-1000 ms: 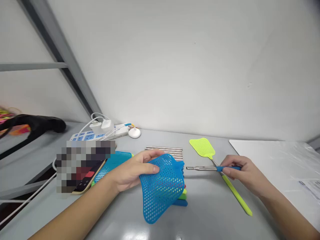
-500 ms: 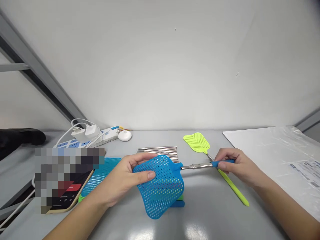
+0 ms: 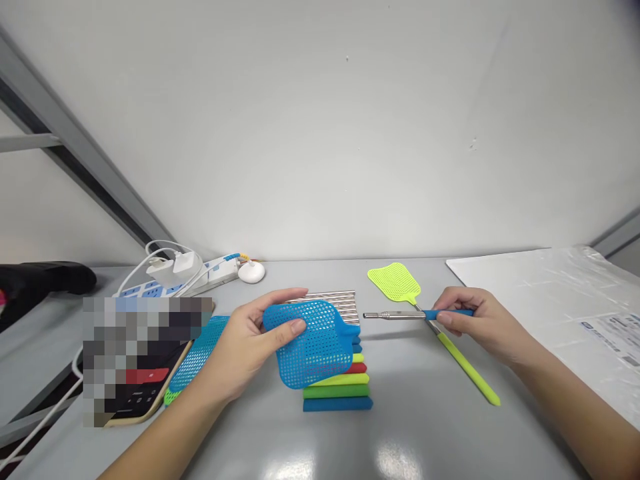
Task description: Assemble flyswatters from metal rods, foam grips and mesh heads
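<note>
My left hand is closed on a blue fly swatter head, thumb on top of the mesh, its neck pointing right. My right hand pinches the blue handle of a metal telescopic rod. The rod lies level, its bare tip a small gap from the swatter's neck. Beneath the blue head, partly covered, are a row of coloured handles and several metal rods. Behind my right hand lies a yellow-green fly swatter with a rod and a matching handle.
More swatter heads lie left, beside a phone that is partly blurred out. A power strip with white plugs and cables stands behind, near a round white device. Plastic-wrapped white sheet covers the right side. A wall closes the back.
The rod's tip has come away from the blue head's neck and risen slightly. My left hand has tilted the head flatter and up, uncovering the coloured handles below.
</note>
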### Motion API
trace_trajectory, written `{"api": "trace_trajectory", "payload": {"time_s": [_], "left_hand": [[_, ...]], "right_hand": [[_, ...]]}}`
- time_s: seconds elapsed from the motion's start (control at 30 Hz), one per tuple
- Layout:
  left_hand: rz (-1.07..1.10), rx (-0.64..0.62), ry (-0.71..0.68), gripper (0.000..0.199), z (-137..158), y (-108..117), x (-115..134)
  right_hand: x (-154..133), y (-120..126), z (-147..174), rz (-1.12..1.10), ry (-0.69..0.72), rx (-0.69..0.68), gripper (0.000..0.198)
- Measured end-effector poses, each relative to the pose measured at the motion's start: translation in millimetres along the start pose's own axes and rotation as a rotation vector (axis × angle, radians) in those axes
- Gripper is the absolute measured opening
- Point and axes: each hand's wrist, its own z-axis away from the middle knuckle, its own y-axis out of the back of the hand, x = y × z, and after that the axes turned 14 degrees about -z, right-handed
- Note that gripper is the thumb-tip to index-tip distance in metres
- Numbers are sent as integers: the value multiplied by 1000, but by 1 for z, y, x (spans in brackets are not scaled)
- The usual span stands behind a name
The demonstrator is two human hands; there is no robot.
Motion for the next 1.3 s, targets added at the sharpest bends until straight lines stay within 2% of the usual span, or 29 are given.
{"api": "trace_trajectory", "payload": {"time_s": [0.23,0.77,0.93,1.13,1.3], "left_hand": [[80,139,-2,35,-1,-4,-3],[185,33,84,40,6,-10,8],[174,46,79,41,6,-11,8],[147,49,84,37,6,-12,8],[65,104,70,36,11,-18,5]], "right_hand": [[1,-2,0,33,-26,-40,24],[3,-6,-1,115,0,-32,27],[4,-6,0,114,-6,-40,25],[-2,-12,5,224,-19,-32,25],[-8,-14,14,314,3,-42,24]]}}
